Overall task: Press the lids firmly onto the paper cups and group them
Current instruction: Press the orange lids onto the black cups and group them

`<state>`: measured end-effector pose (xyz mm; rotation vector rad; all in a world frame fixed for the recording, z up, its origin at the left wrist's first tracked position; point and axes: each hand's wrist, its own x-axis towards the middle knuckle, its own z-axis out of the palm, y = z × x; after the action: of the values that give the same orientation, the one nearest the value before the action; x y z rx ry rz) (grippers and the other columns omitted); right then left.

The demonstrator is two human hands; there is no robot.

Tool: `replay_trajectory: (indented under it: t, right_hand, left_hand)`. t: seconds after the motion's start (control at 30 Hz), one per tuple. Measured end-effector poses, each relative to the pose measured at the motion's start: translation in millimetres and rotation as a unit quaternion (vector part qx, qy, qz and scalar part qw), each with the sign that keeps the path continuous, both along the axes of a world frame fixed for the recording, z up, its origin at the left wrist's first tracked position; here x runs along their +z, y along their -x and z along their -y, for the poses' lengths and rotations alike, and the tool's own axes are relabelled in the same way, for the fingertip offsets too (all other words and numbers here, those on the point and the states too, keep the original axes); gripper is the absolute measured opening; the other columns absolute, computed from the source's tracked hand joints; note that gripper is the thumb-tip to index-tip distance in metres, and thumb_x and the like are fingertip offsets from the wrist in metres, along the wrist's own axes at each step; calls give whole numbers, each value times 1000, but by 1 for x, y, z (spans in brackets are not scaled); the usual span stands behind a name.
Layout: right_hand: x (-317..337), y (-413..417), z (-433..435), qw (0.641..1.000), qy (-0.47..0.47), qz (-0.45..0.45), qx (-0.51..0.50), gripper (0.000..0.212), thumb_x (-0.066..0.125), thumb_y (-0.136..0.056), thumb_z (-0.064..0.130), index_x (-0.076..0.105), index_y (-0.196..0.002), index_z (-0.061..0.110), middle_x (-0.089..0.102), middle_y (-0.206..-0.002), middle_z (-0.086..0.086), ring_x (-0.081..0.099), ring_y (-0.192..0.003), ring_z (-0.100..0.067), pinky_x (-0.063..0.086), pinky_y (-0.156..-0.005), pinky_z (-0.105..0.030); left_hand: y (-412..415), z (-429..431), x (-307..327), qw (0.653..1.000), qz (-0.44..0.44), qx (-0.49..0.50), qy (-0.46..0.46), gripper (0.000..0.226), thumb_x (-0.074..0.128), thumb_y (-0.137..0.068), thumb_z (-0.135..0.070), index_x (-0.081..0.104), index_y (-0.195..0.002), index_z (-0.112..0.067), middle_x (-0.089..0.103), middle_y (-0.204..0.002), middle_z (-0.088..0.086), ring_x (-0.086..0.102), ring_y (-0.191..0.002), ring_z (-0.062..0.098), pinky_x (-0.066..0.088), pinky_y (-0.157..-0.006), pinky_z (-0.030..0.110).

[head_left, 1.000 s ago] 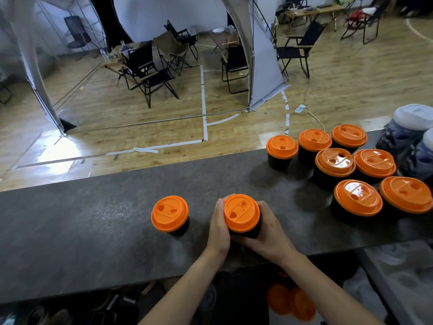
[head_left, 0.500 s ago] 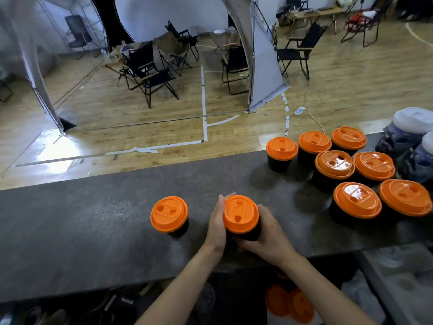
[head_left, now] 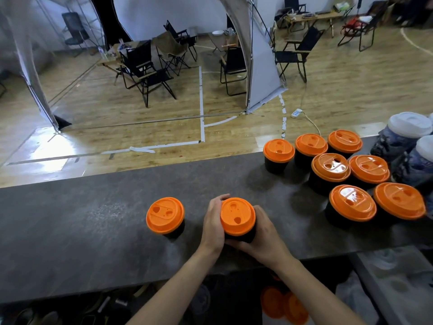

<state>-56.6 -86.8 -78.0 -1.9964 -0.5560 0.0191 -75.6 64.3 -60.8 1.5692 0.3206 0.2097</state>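
Two bare hands wrap one black paper cup with an orange plastic lid [head_left: 237, 216] at lower centre of the frame, on the dark grey speckled stone counter [head_left: 82, 231]. The left hand [head_left: 212, 225] presses against the cup's left side with its fingers curled round the far rim; the right hand [head_left: 263, 233] cups the right side and the base, so both hold it snugly. The lid looks seated level on the cup (its sip hole faces the camera). Just left of the hands, apart from them, a second orange-lidded black cup [head_left: 165, 215] stands upright alone. At right of the frame, seven orange-lidded black cups [head_left: 330, 167] stand clustered close together. Beyond them, at the right edge, are patterned dark cups with white lids [head_left: 408, 127].
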Motion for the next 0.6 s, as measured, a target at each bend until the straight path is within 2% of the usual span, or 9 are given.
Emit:
replay_trajectory:
  t: [0.13, 0.27, 0.33, 0.4, 0.5, 0.6]
  right_hand:
    - [-1, -1, 4, 1000, 5, 11, 15, 74, 86, -66, 47, 55, -129, 24, 58, -120, 12, 55, -115, -3, 48, -96, -29]
    - [2, 0, 2, 1000, -2, 9, 11, 74, 88, -66, 52, 56, -127, 23, 58, -119, 12, 56, -114, -3, 47, -94, -21]
    - [2, 0, 1, 1000, -3, 2, -2, 73, 90, -65, 54, 56, -123, 26, 58, -116, 14, 58, -111, -1, 48, -91, -19]
    - [1, -1, 3, 1000, -4, 4, -3, 72, 92, -65, 47, 56, -123, 27, 58, -116, 15, 59, -111, -2, 50, -92, -23]
    - [-1, -1, 5, 1000, -7, 12, 16, 71, 91, -67, 41, 56, -127, 26, 58, -119, 16, 59, -115, -7, 52, -94, -33]
    - [-2, -1, 2, 1000, -16, 9, 14, 72, 93, -67, 46, 56, -125, 25, 59, -118, 12, 61, -114, -7, 51, -93, -28]
  left_hand:
    - [-2, 0, -2, 1000, -8, -16, 8, 67, 34, -91, -68, 66, -127, -21, 70, -124, 4, 64, -119, 16, 48, -105, 34]
    - [2, 5, -1, 1000, 11, 22, -1, 60, 32, -91, -62, 65, -123, -23, 70, -120, -2, 64, -114, 10, 48, -99, 29]
    - [4, 9, -2, 999, 12, 29, 7, 61, 32, -91, -64, 65, -124, -24, 70, -121, -1, 64, -115, 10, 49, -101, 32]
    - [2, 7, -2, 1000, -1, 11, 28, 66, 34, -92, -68, 65, -127, -22, 71, -123, 3, 65, -118, 16, 47, -105, 37]
    - [-1, 2, -3, 999, -9, -9, 51, 64, 32, -97, -60, 69, -125, -16, 74, -118, 5, 67, -116, 18, 47, -103, 33]
    - [2, 5, -5, 998, -7, 6, 62, 64, 31, -98, -55, 71, -121, -11, 75, -116, 7, 68, -114, 18, 49, -100, 30]
